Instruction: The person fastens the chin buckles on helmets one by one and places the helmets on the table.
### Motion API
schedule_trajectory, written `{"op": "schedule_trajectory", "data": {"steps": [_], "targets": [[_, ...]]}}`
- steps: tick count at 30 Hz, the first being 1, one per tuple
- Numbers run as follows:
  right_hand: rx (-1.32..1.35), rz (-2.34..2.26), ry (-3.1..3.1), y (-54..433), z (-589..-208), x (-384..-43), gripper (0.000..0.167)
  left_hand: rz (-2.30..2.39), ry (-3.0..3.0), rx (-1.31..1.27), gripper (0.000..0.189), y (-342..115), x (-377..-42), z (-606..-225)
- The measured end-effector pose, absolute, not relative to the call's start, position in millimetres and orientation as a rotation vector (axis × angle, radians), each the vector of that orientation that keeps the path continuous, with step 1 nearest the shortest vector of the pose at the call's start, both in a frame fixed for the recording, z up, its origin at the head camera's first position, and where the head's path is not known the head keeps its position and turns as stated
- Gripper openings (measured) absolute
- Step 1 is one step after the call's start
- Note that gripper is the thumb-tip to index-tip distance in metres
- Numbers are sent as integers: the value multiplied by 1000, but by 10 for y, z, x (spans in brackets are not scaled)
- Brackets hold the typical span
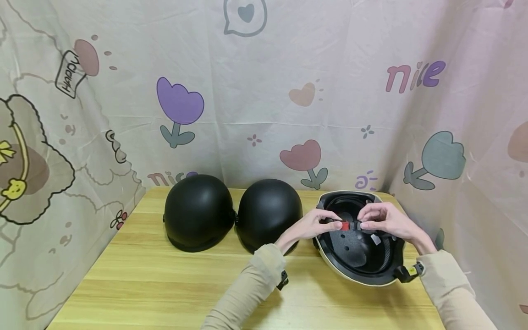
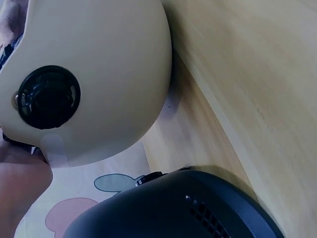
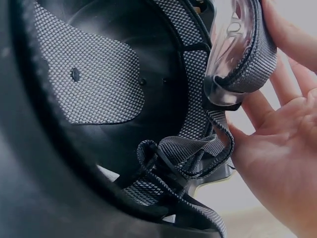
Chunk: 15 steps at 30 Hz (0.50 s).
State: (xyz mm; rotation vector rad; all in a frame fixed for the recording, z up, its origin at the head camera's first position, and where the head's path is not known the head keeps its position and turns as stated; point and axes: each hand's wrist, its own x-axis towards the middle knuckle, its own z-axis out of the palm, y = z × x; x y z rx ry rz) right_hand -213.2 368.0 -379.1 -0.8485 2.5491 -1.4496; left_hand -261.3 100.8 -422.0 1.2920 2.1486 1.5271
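Note:
A beige helmet lies upturned on the right side of the table, its black padded inside facing up. Over its opening, my left hand pinches the red end of a chin-strap buckle. My right hand pinches the dark end just to the right, and the two ends meet in the head view. The right wrist view shows grey webbing looped through a clear plastic piece at the right fingers. In the left wrist view, the beige shell carries a round black knob; that hand is mostly hidden.
Two black helmets, one at the left and one in the middle, sit dome up side by side on the wooden table. The middle one is close to the left forearm. A printed cloth hangs behind and along both sides.

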Motion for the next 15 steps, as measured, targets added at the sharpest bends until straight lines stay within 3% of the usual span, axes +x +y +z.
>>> {"op": "schedule_trajectory", "data": {"steps": [15], "targets": [[-862, -1465, 2605, 3648, -3782, -2118, 11, 1549, 2175, 1263, 18, 1013, -2609, -4226]]}}
